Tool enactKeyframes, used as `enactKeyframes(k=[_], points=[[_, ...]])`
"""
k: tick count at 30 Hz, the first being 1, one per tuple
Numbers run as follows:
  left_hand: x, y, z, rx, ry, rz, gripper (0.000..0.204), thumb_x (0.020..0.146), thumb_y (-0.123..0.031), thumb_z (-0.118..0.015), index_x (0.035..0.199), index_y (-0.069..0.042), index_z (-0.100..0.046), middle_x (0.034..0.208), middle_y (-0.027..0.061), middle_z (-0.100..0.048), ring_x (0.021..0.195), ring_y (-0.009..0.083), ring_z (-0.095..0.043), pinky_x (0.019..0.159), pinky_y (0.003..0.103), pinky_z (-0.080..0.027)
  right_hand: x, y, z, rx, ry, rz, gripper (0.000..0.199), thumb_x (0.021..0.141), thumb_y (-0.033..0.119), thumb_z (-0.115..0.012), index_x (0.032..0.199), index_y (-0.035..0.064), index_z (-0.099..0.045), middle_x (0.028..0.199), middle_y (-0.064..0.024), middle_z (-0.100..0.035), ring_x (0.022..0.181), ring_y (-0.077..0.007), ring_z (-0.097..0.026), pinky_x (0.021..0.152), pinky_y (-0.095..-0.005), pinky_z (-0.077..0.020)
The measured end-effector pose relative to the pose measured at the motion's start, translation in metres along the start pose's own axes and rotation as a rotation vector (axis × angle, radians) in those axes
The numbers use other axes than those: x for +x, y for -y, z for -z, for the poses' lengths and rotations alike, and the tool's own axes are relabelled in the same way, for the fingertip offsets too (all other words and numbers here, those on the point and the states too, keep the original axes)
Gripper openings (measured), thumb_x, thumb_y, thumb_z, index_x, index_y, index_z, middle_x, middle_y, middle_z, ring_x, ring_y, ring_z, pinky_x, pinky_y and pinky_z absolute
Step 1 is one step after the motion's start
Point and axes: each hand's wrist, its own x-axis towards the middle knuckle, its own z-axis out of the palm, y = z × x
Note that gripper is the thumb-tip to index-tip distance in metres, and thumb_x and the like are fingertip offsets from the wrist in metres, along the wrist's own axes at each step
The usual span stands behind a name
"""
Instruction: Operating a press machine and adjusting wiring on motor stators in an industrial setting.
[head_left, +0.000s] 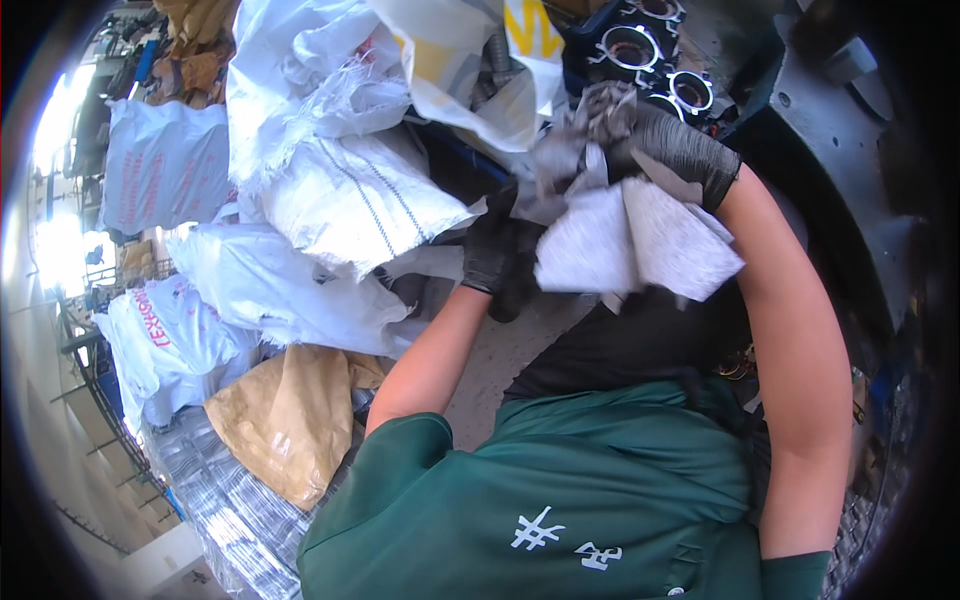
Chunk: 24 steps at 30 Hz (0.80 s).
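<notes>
My right hand [685, 155], in a dark glove, is closed round a bundle of crumpled grey-white sheets [590, 240]. The sheets hang loosely and are smeared by motion; whether they are paper or cloth I cannot tell. Left of them is my left hand [490, 250], in a black glove, beside the corner of a white woven sack [350, 205] with dark stitching. Its fingers are dark and partly hidden, so their grip does not show. Above the bundle, a white and yellow sack [480, 70] gapes with dark metal-looking parts inside.
More white sacks [280, 280] are piled on the left. A brown paper sack [285, 420] lies on a plastic-wrapped silvery stack [220, 490]. Ringed metal parts [630, 48] stand at the far right, next to a large dark machine panel [840, 150].
</notes>
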Motion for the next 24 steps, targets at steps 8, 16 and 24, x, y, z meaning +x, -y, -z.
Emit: enactKeyframes(k=[8,16,24], points=[[0.008,-0.067,-0.004,-1.083,-0.021,0.270,0.047,0.100,-0.031,-0.068,0.139,-0.004,-0.062,0.126,0.0063,-0.071,0.108,0.0122,-0.066,0.092,0.026,-0.054,0.020,0.026,-0.043,-0.273,0.241,0.226,0.030,0.078,0.010,-0.077,0.108,0.0101,-0.075,0.115,-0.0119,-0.073,0.105,-0.0280,-0.068,0.101,-0.0379,-0.0539],[-0.204,0.191,0.076,0.832,0.554,0.514,0.044,0.102,-0.035,-0.053,0.128,-0.003,-0.067,0.132,0.0217,-0.068,0.119,0.0412,-0.064,0.104,0.048,-0.050,0.036,0.055,-0.016,-0.343,-0.181,-0.187,0.034,0.086,0.020,-0.079,0.117,0.0070,-0.074,0.108,-0.0113,-0.076,0.101,-0.0205,-0.072,0.099,-0.0329,-0.0564],[-0.127,0.203,0.082,0.769,0.638,0.733,0.044,0.101,-0.036,-0.053,0.128,-0.004,-0.068,0.132,0.0225,-0.068,0.120,0.0404,-0.064,0.105,0.048,-0.050,0.019,0.047,-0.018,-0.215,-0.266,-0.023,0.023,0.093,0.023,-0.077,0.112,0.0101,-0.076,0.112,-0.0096,-0.075,0.107,-0.0224,-0.072,0.106,-0.0341,-0.0548]])
